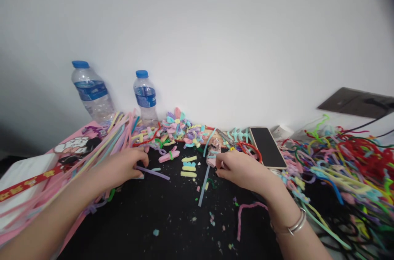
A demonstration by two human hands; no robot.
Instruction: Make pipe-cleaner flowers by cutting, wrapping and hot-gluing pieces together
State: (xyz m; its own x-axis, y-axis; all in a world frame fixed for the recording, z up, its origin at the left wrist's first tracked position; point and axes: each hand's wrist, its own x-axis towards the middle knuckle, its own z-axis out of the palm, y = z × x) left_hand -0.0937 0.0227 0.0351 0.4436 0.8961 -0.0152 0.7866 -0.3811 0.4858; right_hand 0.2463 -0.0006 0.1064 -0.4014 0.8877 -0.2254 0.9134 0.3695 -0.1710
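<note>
- Purple pipe cleaner (158, 174): over table (138, 219), likely light, soft, bendy — pinch mid-length.
- Your left hand (124, 165): curled at its end; can't tell if gripping.
- Your right hand (238, 167): curled beside blue strip (204, 188) — hold unclear.

I have my bare left arm (61, 206) slanting in from the lower left corner to the left hand (121, 165), left of centre, its fingers bent and the index finger and thumb curved towards each other. My bare right arm (303, 243) rises from the bottom edge, right of centre, a silver-coloured metal bangle (298, 223) at its wrist (281, 210). The right hand (240, 167) points leftward near mid-frame, back upward, fingers curled. How tightly either closes, I can't make out.
</note>
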